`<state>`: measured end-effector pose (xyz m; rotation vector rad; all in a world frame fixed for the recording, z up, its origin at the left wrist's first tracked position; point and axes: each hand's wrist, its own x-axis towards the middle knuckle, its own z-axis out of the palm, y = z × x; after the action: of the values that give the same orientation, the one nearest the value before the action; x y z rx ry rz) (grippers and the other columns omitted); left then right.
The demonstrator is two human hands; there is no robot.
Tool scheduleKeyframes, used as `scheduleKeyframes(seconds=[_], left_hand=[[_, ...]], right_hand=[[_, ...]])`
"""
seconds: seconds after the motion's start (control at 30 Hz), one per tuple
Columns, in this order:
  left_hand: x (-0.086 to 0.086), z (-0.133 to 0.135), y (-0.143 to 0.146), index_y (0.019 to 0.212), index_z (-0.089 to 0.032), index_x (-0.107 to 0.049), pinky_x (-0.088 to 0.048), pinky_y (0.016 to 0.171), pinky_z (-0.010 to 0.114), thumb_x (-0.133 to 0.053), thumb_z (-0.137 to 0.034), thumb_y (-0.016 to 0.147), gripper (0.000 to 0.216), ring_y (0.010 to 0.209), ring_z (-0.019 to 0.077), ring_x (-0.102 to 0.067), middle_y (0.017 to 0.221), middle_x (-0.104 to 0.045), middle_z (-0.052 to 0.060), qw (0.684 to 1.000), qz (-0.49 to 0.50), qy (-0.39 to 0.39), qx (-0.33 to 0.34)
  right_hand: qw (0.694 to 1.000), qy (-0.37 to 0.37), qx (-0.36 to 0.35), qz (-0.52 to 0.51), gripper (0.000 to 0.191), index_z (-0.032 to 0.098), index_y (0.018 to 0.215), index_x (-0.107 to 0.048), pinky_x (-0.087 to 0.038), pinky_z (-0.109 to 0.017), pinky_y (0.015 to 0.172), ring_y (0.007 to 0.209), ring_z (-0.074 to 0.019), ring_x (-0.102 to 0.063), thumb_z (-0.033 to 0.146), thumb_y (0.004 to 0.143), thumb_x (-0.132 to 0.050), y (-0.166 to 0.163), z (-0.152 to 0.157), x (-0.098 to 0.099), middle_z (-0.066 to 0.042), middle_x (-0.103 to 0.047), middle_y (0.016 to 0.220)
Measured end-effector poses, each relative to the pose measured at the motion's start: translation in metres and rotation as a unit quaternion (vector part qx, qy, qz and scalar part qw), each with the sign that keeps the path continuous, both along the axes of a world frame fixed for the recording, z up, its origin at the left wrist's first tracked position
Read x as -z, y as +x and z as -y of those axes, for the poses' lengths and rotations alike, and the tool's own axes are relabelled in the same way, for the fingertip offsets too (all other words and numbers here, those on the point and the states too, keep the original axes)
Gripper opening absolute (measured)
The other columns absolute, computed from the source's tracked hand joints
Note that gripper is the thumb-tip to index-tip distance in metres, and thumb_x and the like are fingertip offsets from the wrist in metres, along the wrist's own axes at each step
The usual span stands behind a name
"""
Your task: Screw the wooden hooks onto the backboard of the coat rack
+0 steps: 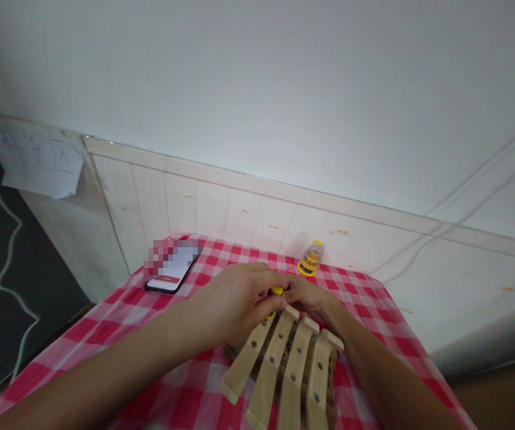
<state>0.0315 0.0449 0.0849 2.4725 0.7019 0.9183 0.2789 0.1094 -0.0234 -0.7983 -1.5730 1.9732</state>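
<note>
A folding wooden rack [284,364] of several pale slats with screws lies on a red-and-white checked tablecloth [185,394]. My left hand [234,298] is curled over the rack's far end, fingers closed round a yellow-handled screwdriver [277,291] of which only the yellow tip shows. My right hand [306,295] sits just behind the slat ends, fingers pinched together against the same yellow handle. Both hands touch at the handle.
A phone [172,269] with a lit screen lies at the table's far left corner. A small yellow screwdriver bit holder [311,258] stands at the far edge by the white panelled wall [221,209]. A paper sheet [37,158] hangs at left.
</note>
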Motion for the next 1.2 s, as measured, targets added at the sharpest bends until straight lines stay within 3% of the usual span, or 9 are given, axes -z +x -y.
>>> scheduleKeyframes(seconds=[0.2,0.4,0.67,0.9,1.2], left_hand=[[0.003,-0.001,0.003,0.105,-0.020,-0.078,-0.050,0.071,0.027,-0.073,-0.025,0.094,0.012,0.077,0.0187,-0.069,0.086,-0.075,0.003,0.994,-0.053,0.067,-0.068],[0.002,0.000,0.004,0.090,-0.018,-0.077,-0.048,0.065,0.027,-0.075,-0.028,0.093,0.011,0.068,0.0177,-0.068,0.077,-0.073,0.002,0.990,-0.077,0.096,-0.072],[0.004,0.001,0.001,0.113,-0.021,-0.071,-0.050,0.074,0.031,-0.062,-0.023,0.102,0.015,0.086,0.0211,-0.070,0.093,-0.075,0.002,0.993,-0.076,0.088,-0.015],[0.000,0.003,0.000,0.120,-0.020,-0.068,-0.051,0.081,0.033,-0.059,-0.022,0.103,0.019,0.095,0.0226,-0.071,0.104,-0.076,0.004,0.995,-0.079,0.067,-0.004],[-0.007,0.006,-0.002,0.113,-0.021,-0.070,-0.051,0.074,0.030,-0.065,-0.020,0.097,0.016,0.082,0.0211,-0.071,0.091,-0.075,0.002,0.997,-0.067,0.034,-0.030]], right_hand=[[1.000,-0.004,0.008,0.002,0.040,0.014,0.100,-0.080,-0.053,-0.027,0.078,0.074,-0.0145,-0.069,0.032,0.067,-0.094,-0.002,0.003,-0.009,-0.003,-0.078,0.087],[1.000,-0.008,0.008,0.005,0.038,0.013,0.102,-0.080,-0.053,-0.031,0.084,0.080,-0.0169,-0.070,0.029,0.070,-0.092,-0.002,0.005,-0.010,-0.005,-0.078,0.095],[1.000,-0.019,0.009,-0.010,0.046,0.013,0.101,-0.079,-0.054,-0.028,0.075,0.071,-0.0142,-0.069,0.039,0.067,-0.095,-0.001,0.002,0.001,-0.004,-0.079,0.090],[1.000,-0.016,-0.005,-0.006,0.047,0.013,0.103,-0.080,-0.055,-0.029,0.078,0.076,-0.0163,-0.071,0.040,0.068,-0.095,0.000,0.000,0.001,-0.005,-0.079,0.088],[1.000,-0.004,-0.003,-0.003,0.049,0.015,0.102,-0.080,-0.055,-0.032,0.086,0.082,-0.0184,-0.072,0.043,0.065,-0.096,0.000,-0.002,0.002,-0.004,-0.078,0.089]])
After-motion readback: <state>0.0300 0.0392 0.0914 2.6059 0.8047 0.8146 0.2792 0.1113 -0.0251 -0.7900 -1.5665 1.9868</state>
